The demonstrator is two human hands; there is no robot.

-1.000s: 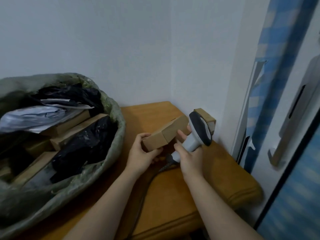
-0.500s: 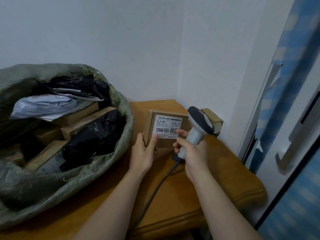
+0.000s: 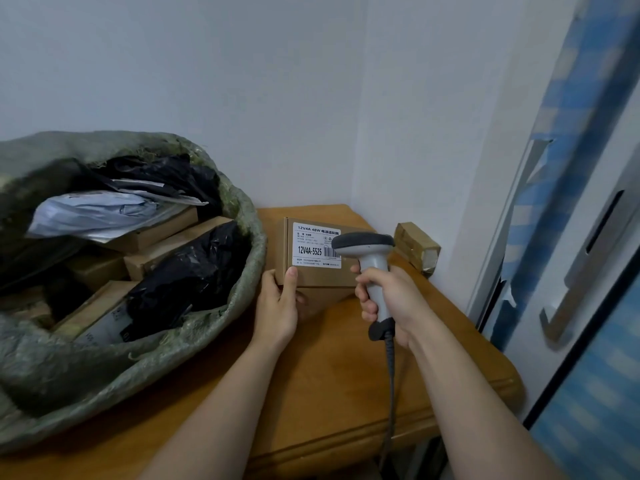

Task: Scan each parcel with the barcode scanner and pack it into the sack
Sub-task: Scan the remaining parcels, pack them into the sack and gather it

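The table (image 3: pixel 329 375) runs from its front edge to both hands. The right hand (image 3: pixel 394 299) wraps the scanner (image 3: pixel 371 266) handle, head over the label (image 3: pixel 313 250) right edge. The left hand (image 3: pixel 277 306) pinches the upright box (image 3: pixel 311 277) at its lower left corner; sack (image 3: pixel 255 258) rim just left, parcel (image 3: pixel 417 245) beyond the scanner.

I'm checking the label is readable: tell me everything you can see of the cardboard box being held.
The box is plain brown cardboard, closed, held upright over the table beside the sack. Its white label faces the camera, reading 12V4A-5525, with a barcode. The left hand grips its lower left corner; the scanner in the right hand overlaps the label's right edge.
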